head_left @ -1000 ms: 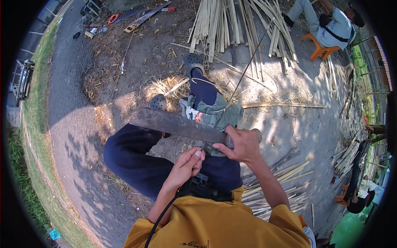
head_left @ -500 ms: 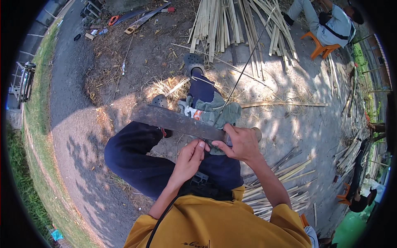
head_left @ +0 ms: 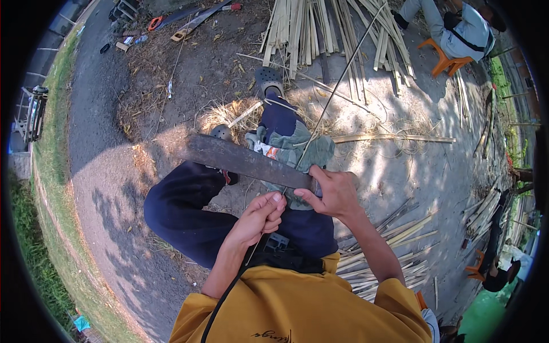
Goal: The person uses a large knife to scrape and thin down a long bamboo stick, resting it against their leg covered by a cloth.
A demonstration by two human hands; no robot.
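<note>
My right hand (head_left: 336, 197) grips a machete with a broad, dark blade (head_left: 243, 160), which lies crosswise over my lap and points left. The thumb rests near the blade's base; the fingers wrap the handle, mostly hidden. Just below the blade, my left hand (head_left: 258, 218) is closed in a pinch on a long, thin bamboo strip (head_left: 338, 86). That strip runs from the far right, passes under the blade and comes out below my left fist. A grey-green cloth (head_left: 314, 150) covers my leg under the blade, with a white and orange scrap (head_left: 265, 149) beside it.
Split bamboo slats (head_left: 303, 34) lie in a heap ahead, and more slats (head_left: 400, 246) are at my right. Two saws (head_left: 197, 24) rest on the ground at the far left. At the far right a person sits on an orange stool (head_left: 445, 59). Shavings (head_left: 234, 114) surround my feet.
My left hand has drawn back slightly toward me, away from the right thumb. The strip has slid along with it, and its near end now shows below the fist.
</note>
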